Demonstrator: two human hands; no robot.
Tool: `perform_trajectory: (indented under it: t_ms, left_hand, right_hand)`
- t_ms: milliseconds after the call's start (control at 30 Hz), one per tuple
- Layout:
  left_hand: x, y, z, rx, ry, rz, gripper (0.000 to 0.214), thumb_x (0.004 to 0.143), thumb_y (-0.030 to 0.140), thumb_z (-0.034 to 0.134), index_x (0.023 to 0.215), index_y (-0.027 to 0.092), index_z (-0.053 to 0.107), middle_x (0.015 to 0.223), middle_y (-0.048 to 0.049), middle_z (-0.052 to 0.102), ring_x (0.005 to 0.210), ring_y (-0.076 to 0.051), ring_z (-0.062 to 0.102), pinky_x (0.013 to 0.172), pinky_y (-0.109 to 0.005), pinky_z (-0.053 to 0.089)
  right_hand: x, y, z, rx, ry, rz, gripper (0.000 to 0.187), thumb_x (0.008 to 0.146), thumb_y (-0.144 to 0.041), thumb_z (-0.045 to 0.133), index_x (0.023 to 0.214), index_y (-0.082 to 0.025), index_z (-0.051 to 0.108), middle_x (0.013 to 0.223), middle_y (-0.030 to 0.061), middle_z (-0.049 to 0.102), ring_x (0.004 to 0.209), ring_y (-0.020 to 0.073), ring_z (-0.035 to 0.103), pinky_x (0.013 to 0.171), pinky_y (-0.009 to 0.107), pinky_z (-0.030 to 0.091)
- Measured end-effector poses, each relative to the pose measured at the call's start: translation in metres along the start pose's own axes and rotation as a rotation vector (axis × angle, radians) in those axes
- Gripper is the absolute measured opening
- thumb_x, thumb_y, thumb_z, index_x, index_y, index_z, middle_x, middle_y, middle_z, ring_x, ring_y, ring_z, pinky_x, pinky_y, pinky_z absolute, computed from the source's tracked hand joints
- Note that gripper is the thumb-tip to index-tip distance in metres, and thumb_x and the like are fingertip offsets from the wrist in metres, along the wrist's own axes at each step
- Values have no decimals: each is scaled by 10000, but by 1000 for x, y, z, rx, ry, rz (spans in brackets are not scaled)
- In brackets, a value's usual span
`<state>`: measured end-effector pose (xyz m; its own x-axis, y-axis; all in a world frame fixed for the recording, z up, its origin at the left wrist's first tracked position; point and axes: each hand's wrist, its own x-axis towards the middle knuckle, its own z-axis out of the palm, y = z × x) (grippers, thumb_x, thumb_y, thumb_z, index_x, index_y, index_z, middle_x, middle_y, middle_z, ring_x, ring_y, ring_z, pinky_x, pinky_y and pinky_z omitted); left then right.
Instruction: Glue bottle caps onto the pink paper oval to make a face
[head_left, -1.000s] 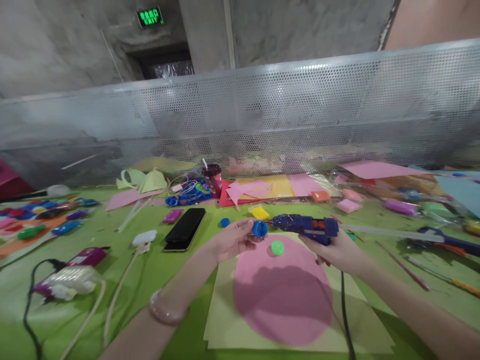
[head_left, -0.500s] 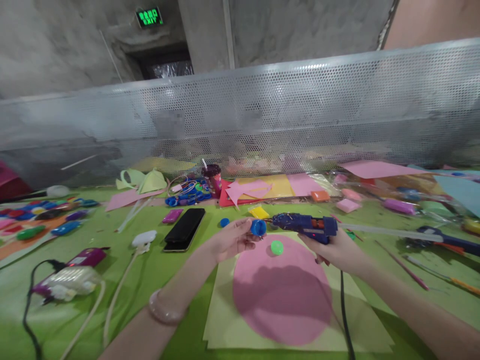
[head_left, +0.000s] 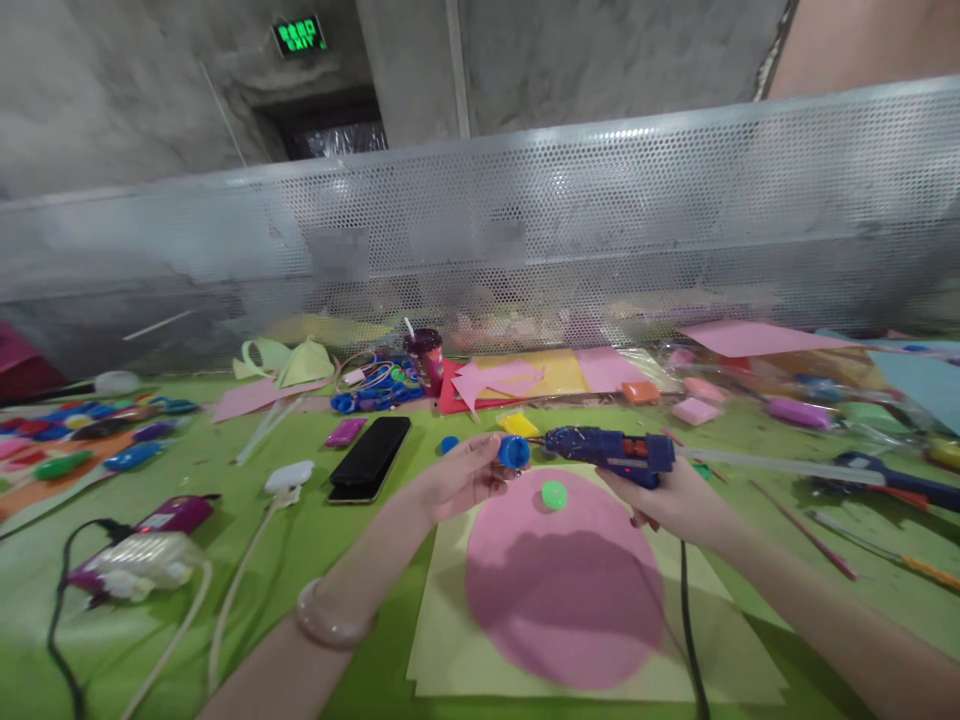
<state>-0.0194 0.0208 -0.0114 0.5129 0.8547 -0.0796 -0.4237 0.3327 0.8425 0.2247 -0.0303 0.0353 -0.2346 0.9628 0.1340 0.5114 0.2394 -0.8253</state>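
Note:
My left hand (head_left: 461, 478) pinches a blue bottle cap (head_left: 514, 452) above the far edge of a pink paper circle (head_left: 564, 580). My right hand (head_left: 669, 497) grips a blue glue gun (head_left: 609, 450), its nozzle pointing left and almost touching the cap. A clear glue stick (head_left: 757, 464) sticks out of the gun's back to the right. A green bottle cap (head_left: 554, 494) lies on the pink circle just below the two hands. The circle rests on a pale yellow sheet (head_left: 450, 640) on the green table.
A black phone (head_left: 370, 457) lies left of my left hand, with another blue cap (head_left: 448, 444) beside it. A second glue gun (head_left: 139, 562) and cables sit at the near left. Coloured caps (head_left: 75, 430), scissors (head_left: 375, 385), paper sheets (head_left: 525, 375) and a perforated metal screen (head_left: 600, 220) fill the back.
The blue cap and the glue gun's nozzle have shifted a little to the left and up. Otherwise both hands hold as before.

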Motion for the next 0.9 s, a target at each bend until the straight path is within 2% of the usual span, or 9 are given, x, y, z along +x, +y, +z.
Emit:
perform_trajectory:
  t_ms: [200, 433, 567, 733, 900]
  left_hand:
    - [0, 0, 0, -20, 17, 9, 288, 701, 341, 761, 856, 119, 663, 743, -70, 682, 575, -92, 595, 543, -197, 449]
    - [2, 0, -2, -43, 22, 20, 266, 711, 320, 755, 858, 116, 668, 708, -50, 658, 574, -99, 595, 541, -202, 457]
    - [1, 1, -3, -42, 31, 21, 307, 676, 339, 779, 854, 114, 670, 696, -44, 650, 570, -99, 592, 545, -205, 466]
    - [0, 3, -1, -31, 51, 23, 252, 737, 328, 731, 849, 113, 660, 708, -47, 645, 581, -94, 592, 558, -202, 471]
    - [-2, 5, 2, -15, 74, 16, 197, 757, 292, 719, 819, 117, 656, 673, -30, 624, 582, -90, 589, 552, -190, 462]
  right_hand:
    - [-3, -2, 1, -14, 53, 9, 279, 703, -465, 564, 650, -191, 560, 372, -49, 478, 333, 109, 481, 326, 220, 416]
    - [2, 4, -1, -18, -10, 4, 291, 684, -476, 582, 661, -186, 588, 374, -45, 480, 330, 132, 512, 319, 233, 430]
    - [0, 2, -1, -32, -10, -2, 293, 694, -480, 570, 648, -191, 571, 379, -42, 489, 333, 133, 517, 325, 233, 431]
    - [-4, -3, 1, -18, 52, 9, 262, 699, -456, 580, 682, -195, 594, 375, -45, 487, 357, 149, 545, 342, 238, 445]
    - [-4, -5, 0, -12, 34, 13, 251, 685, -444, 594, 709, -195, 608, 388, -41, 496, 354, 144, 533, 333, 235, 437]
